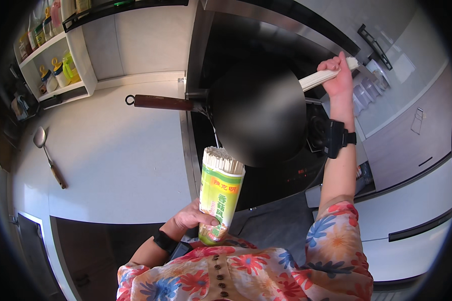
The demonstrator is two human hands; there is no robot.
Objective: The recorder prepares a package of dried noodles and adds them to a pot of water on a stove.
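Note:
My left hand (196,217) grips an opened packet of dried noodles (222,199) near its base. The packet is upright, green and yellow, bears writing, and its noodle ends stick out at the torn top. Fingers closed, my right hand (338,75) holds a bundle of dry noodles (318,79) at the far right side of a dark wok (263,146). One end of the bundle reaches the wok's rim; whether it touches cannot be told. The wok's inside is blurred, perhaps by steam. Its wooden handle (162,102) points left over the counter.
The wok sits on a black cooktop (290,190) with lit red marks. On the white counter (113,150) lies a ladle (49,158) with a wooden handle. A white shelf (47,49) at the upper left holds bottles and jars. Clear containers (365,92) stand at the right.

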